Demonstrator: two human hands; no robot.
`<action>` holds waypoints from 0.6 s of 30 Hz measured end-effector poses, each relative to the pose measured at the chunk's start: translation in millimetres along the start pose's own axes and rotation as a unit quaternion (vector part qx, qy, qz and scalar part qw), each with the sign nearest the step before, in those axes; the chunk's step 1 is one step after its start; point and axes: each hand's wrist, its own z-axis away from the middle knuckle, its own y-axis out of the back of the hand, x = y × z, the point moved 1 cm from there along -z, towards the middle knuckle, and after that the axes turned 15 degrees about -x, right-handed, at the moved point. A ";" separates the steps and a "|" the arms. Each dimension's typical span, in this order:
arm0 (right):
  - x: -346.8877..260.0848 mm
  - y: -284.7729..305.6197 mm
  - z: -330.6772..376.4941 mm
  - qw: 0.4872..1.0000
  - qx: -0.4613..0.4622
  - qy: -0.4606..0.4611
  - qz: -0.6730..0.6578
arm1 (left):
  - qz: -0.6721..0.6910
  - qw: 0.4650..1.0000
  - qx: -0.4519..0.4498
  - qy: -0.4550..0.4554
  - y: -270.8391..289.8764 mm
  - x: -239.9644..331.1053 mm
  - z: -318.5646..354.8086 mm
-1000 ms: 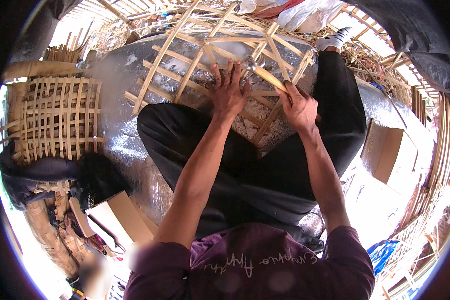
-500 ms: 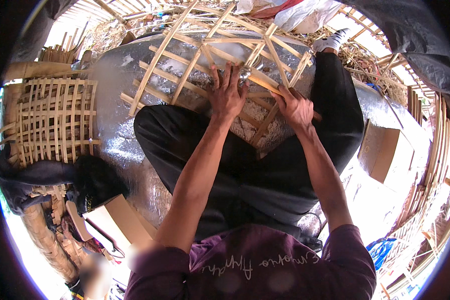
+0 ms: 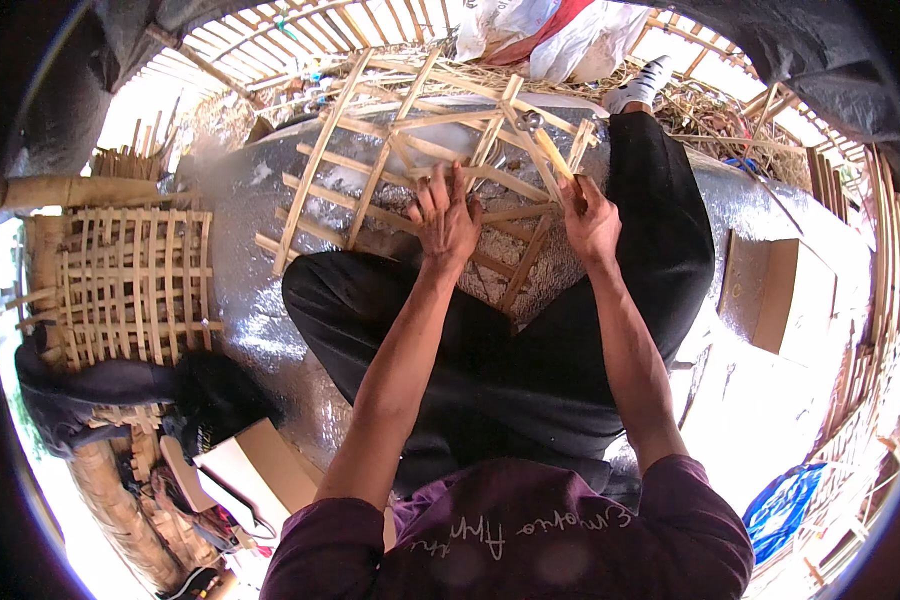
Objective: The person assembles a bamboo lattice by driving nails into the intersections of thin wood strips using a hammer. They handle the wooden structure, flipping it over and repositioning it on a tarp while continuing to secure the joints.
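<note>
A bamboo lattice frame (image 3: 368, 190) of crossed slats lies in front of my folded legs. My left hand (image 3: 444, 220) is on the slats near its middle, fingers stretched and somewhat apart, palm down; whether something small lies under the fingertips is hidden. My right hand (image 3: 590, 220) is closed round the light wooden handle of a hammer (image 3: 551, 152). The hammer's shiny metal head (image 3: 528, 121) is over the far right part of the frame, beside a slanting slat.
A silvery sheet (image 3: 255, 240) covers the surface beneath me. A woven bamboo panel (image 3: 135, 280) and an open cardboard box (image 3: 255, 470) stand at left. Another cardboard box (image 3: 785, 300) and a blue plastic bag (image 3: 785, 510) are at right. White sacks (image 3: 590, 40) lie beyond the frame.
My right hand has raised the hammer, its head moving away from my left hand toward the far right. My left hand's fingers have drawn in slightly and sit a little nearer to me.
</note>
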 end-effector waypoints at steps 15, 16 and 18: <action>0.0 18.5 -0.8 0.992 -0.054 -0.049 -0.107 | -0.047 0.997 -0.012 -0.052 22.1 -7.3 -20.2; 1.6 18.0 -1.4 0.992 -0.055 -0.050 -0.106 | -0.044 0.997 -0.021 -0.063 21.0 -8.3 -20.4; 3.2 16.9 -2.1 0.992 -0.053 -0.046 -0.106 | -0.038 0.996 -0.031 -0.074 17.9 -13.1 -21.3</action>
